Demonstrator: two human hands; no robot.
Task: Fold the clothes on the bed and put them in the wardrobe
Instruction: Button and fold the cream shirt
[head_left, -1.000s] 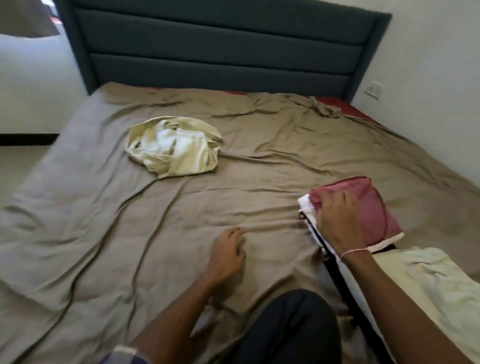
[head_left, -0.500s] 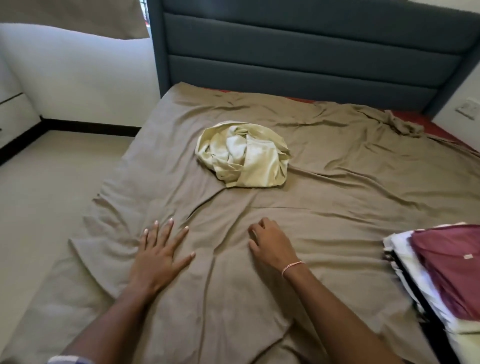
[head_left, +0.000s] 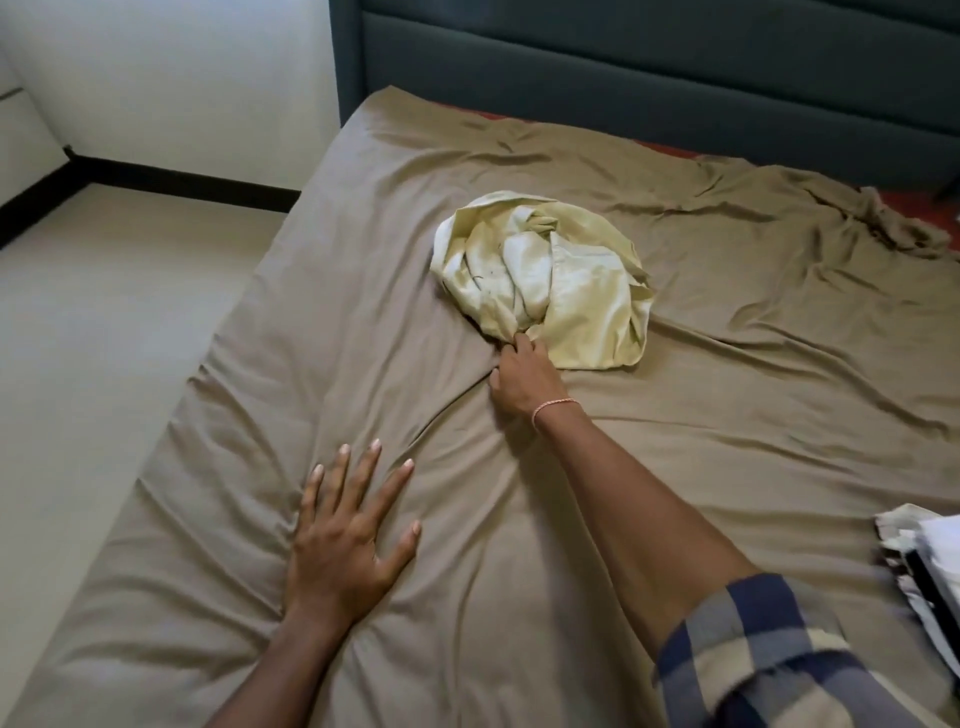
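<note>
Presently, the right hand (head_left: 524, 382) was extended across the bed sheet (head_left: 727, 415), with its fingers curled and pinching the near edge of the crumpled yellow garment (head_left: 545, 280). The garment lay in a loose heap near the middle of the bed, closer to the headboard (head_left: 623, 78) than to the person, and it rested directly on the sheet. A thin bracelet (head_left: 553, 408) encircled the right wrist, and a rolled plaid sleeve (head_left: 753, 649) covered the upper part of that arm. The left hand (head_left: 348, 540) lay palm down on the sheet near the left side of the bed, with its fingers straight and spread wide; it held nothing. The two hands were well apart, the left one nearer the person. The brown sheet was wrinkled throughout, with creases radiating from beneath both hands. A strip of red mattress (head_left: 914, 202) showed beyond the sheet at the head end. A stack of folded clothes (head_left: 930, 561) sat on the sheet at the right edge of the view, only partly visible. A pale floor (head_left: 104, 338) lay to the left of the bed.
</note>
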